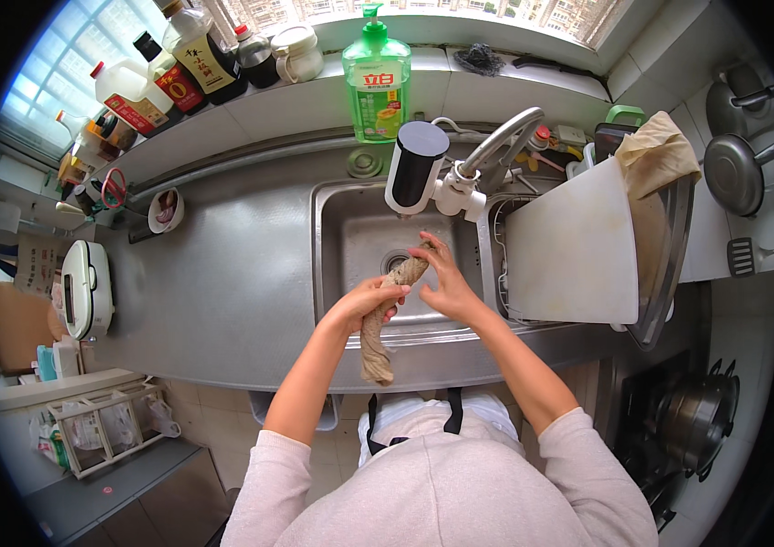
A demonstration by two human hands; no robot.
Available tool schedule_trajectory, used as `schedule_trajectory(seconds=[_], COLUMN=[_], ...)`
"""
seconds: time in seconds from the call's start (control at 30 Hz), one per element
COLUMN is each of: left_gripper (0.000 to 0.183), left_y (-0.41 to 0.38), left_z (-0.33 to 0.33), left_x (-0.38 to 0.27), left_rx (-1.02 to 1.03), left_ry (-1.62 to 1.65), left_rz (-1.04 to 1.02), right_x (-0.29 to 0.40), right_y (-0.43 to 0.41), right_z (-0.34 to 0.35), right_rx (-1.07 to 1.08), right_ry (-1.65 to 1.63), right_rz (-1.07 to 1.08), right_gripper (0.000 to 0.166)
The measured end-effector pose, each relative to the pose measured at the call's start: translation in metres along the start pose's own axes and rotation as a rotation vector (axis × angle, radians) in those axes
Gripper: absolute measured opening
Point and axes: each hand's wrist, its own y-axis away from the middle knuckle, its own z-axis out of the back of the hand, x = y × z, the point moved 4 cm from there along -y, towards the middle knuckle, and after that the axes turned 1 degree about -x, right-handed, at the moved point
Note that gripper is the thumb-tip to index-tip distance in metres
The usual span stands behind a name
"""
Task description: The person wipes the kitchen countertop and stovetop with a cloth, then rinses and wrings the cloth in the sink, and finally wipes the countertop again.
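Note:
A twisted grey-brown cloth (406,273) stretches at a slant over the stainless steel sink (346,225). My left hand (367,304) grips it around the middle, and its lower end hangs above the sink's front edge. At the cloth's upper end is my right hand (445,273), thumb and fingers apart, the fingertips touching the cloth; how firmly they hold it I cannot tell. Part of the drain (395,260) shows behind the cloth. Just beyond my hands stands the faucet (463,178) with a white-and-black filter unit (415,167) attached.
A green dish soap bottle (378,85) stands behind the sink. On the right, a white cutting board (575,249) leans in a wire rack (499,225), with a tan cloth (659,154) draped above. Sauce bottles (202,51) line the left ledge. A pot (694,417) sits on the stove.

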Motion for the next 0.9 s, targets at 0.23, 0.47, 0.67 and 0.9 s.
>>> schedule_trajectory(seconds=[0.23,0.47,0.67,0.9], left_gripper=[0.020,0.030,0.031,0.032], left_y=[0.013,0.002,-0.006,-0.013], left_z=[-0.026,-0.028,-0.024,-0.017], left_x=[0.002,-0.013,-0.014,-0.008], left_rx=[0.338,0.188,-0.225,-0.190], left_ry=[0.038,-0.659,-1.208,-1.444], left_rz=[0.132,-0.034,-0.592,-0.700], right_x=[0.034,0.012,-0.001,-0.013], right_y=[0.005,0.003,-0.001,0.009], right_z=[0.009,-0.001,-0.011,-0.022], right_rx=[0.252,0.327,0.368,0.441], right_ry=[0.303,0.537,0.522,0.285], right_rz=[0.282,0.100,-0.053,-0.366], right_gripper=[0.062,0.017,0.008,0.017])
